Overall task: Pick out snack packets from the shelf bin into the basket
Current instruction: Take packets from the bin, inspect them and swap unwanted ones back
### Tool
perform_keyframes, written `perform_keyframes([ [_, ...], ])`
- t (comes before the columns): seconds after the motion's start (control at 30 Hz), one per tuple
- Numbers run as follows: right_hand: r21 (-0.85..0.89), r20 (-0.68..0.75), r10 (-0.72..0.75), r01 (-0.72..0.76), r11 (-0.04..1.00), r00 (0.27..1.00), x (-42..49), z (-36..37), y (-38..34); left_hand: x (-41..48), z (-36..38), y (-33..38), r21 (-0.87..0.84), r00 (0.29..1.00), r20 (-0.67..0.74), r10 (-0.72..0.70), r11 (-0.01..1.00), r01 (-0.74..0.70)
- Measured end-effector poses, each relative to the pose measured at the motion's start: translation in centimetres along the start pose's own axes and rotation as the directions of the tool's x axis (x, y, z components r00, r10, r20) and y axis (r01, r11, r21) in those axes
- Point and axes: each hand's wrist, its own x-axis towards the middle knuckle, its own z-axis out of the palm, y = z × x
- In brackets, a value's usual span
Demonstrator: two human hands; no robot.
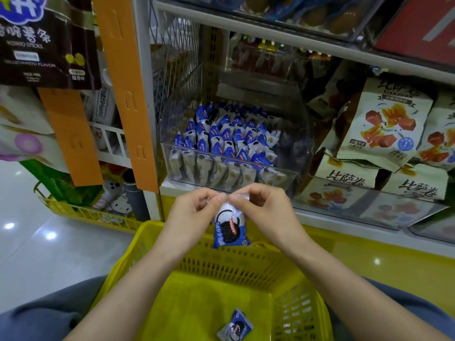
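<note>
Left hand [194, 214] and right hand [264, 210] pinching snack packet [230, 230], top edge hidden, basket [234, 265] cropped below

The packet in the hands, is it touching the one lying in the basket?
Apart. The head view shows the held packet hanging over the basket rim, well above the packet lying on its floor.

left hand [194, 209]: pinches snack packet [230, 228] top edge; right hand [261, 205]: pinches same edge; forearms: bare, converging forward

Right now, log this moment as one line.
left hand + right hand: pinch top of cookie packet | position: over yellow basket | basket: second packet inside | shelf bin: many packets
</note>
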Motion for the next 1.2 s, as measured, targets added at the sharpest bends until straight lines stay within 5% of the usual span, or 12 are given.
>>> perform_keyframes([
  [0.2,-0.121,-0.036,-0.154,0.148,0.982,0.987,-0.5,0.1,-0.6,0.2,-0.2,0.0,-0.074,0.999,-0.014,-0.028,0.997,0.027],
  [0.3,-0.251,-0.152,-0.267,0.224,0.942,0.952,-0.5,-0.2,-0.7,0.0,-0.3,-0.2,0.113,0.988,-0.121,0.093,0.990,-0.080],
  [0.4,-0.193,-0.284,-0.318,0.270,0.943,0.905,-0.2,-0.9,-0.7,-0.2,-0.6,-0.3,0.281,0.980,-0.130,0.148,0.954,-0.107],
  [0.5,-0.154,-0.277,-0.401,0.371,0.916,0.873,-0.3,-1.1,-0.8,0.0,-0.3,0.6,-0.063,0.991,-0.015,-0.133,0.989,0.132],
  [0.57,-0.224,-0.163,-0.503,0.464,0.857,0.849,-0.7,-0.8,-0.6,0.1,-0.4,1.3,-0.279,0.957,0.133,-0.259,0.917,0.287],
  [0.73,-0.450,0.157,-0.606,0.602,0.659,0.780,-1.4,-0.2,0.1,-0.3,-0.7,1.4,-0.401,0.980,0.097,-0.176,0.894,0.200],
  [0.83,-0.411,0.117,-0.477,0.480,0.775,0.871,-1.4,0.0,-0.2,-0.1,-1.0,1.2,-0.314,0.982,-0.002,-0.188,0.933,0.178],
  [0.93,-0.101,-0.043,-0.120,0.115,0.988,0.992,-1.0,0.1,-0.7,-0.3,-1.1,1.2,-0.273,0.988,0.028,-0.151,0.950,0.153],
  [1.07,0.296,0.193,0.177,-0.229,0.927,0.965,-0.6,0.0,-0.8,-0.4,-0.6,1.2,-0.219,0.994,0.100,-0.047,0.973,0.068],
  [1.2,0.442,0.207,0.237,-0.307,0.843,0.949,-0.8,0.4,-0.8,-0.4,-0.2,0.8,0.041,0.980,-0.139,0.145,0.989,-0.141],
])
